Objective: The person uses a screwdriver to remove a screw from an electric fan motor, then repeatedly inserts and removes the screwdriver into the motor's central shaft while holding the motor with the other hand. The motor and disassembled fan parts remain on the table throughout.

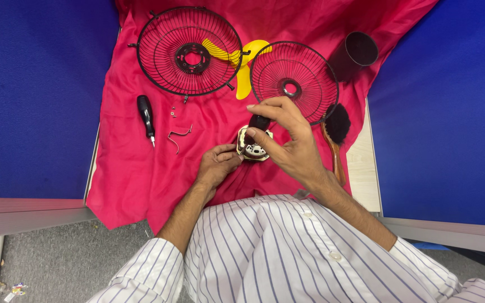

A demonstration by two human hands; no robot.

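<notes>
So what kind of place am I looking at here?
Probably a small repair bench in a partitioned office or workshop: blue panels wall in a table draped with red cloth, where fan grilles, a screwdriver, loose screws and a brush lie.

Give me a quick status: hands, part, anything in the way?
Left hand steadying small fan motor. Right hand pinching black piece atop it. Grilles, screwdriver, brush lie apart.

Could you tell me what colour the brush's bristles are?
Black, on the brush with its brown wooden handle; head view.
</notes>
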